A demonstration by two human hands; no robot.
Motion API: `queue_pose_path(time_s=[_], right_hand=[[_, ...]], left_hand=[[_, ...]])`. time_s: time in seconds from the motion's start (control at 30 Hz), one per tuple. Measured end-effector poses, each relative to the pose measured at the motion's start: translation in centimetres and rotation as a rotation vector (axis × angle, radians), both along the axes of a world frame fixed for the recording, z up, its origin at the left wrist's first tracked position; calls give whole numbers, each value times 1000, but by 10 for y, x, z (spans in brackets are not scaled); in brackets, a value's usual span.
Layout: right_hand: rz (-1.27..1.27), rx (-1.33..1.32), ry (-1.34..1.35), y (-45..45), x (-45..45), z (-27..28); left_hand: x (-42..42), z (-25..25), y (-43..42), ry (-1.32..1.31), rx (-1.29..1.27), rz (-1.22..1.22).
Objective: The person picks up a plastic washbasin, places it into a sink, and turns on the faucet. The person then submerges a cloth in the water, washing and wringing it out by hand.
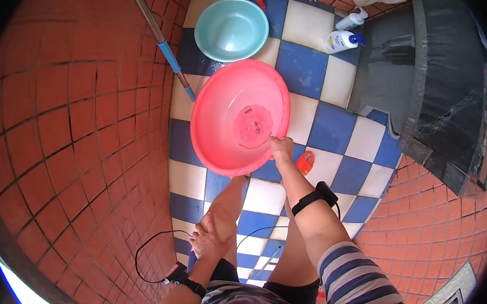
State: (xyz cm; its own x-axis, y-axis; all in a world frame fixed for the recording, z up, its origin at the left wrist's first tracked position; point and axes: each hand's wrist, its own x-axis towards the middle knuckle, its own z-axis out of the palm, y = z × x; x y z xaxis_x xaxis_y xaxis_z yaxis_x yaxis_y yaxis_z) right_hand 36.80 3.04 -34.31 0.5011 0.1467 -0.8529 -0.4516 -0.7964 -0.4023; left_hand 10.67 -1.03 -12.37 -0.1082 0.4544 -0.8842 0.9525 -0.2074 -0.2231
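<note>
A large pink basin hangs tilted in front of my legs, its inside facing up toward me. At its lower right rim, my right hand is closed round the edge, thumb on the inner side. Printed markings show on the basin's bottom. My left hand lies on my left thigh near the knee, fingers spread, holding nothing. Just beyond the pink basin, a light teal basin stands on the floor.
A mop-like pole with a blue grip leans by the red tiled wall on the left. Two pump bottles, one labelled, stand at the right beside a dark stone sink. An orange slipper shows on the checkered floor.
</note>
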Motion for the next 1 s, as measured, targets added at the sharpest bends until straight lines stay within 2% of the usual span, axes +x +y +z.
queue_pose_path(time_s=[0.07,0.13,0.2,0.27,0.3,0.33,0.37,0.4,0.47,0.5,0.57,0.6,0.67,0.7,0.77,0.8,0.87,0.9,0.93,0.97,1.0], right_hand=[[221,-73,-247,-10,6,50],[294,-17,-256,-17,32,145],[160,184,-392,-37,48,227],[220,236,-508,-72,69,294],[148,299,-490,-84,81,339],[65,312,-432,-93,94,383],[0,432,-436,-108,103,419],[-25,456,-485,-125,111,447],[-281,661,-360,-160,128,495],[-373,757,-394,-174,138,519],[-557,916,-448,-208,159,562],[-645,981,-467,-228,172,578],[-863,993,-498,-273,200,595],[-906,972,-578,-295,215,606],[-987,972,-723,-332,245,628],[-1029,988,-792,-348,260,636],[-1007,881,-985,-382,292,637],[-1004,882,-983,-402,312,627],[-1015,782,-1117,-420,334,611],[-1025,676,-1251,-427,350,603],[-1030,673,-1261,-423,359,604]], left_hand=[[-7,-6,-1,15,-25,2],[-1,2,15,-18,-40,0],[0,3,26,-47,-86,41],[-44,-49,9,-197,43,-20],[-10,-7,21,-228,105,107],[-1,-2,27,-327,160,74],[8,-5,31,-394,167,42],[13,3,37,-832,249,-171],[47,-23,50,-1349,105,264],[71,0,64,-1380,118,230],[122,63,85,-932,299,-288],[124,22,103,-973,372,-489],[160,48,108,-884,483,-70],[175,61,105,-877,488,-68],[205,80,99,-1009,511,184],[217,82,93,-1003,518,197],[245,84,83,-1068,398,428],[264,102,75,-1120,329,502],[273,77,76,-1159,345,492],[289,75,75,-1174,348,490],[307,74,69,-1188,348,484]])
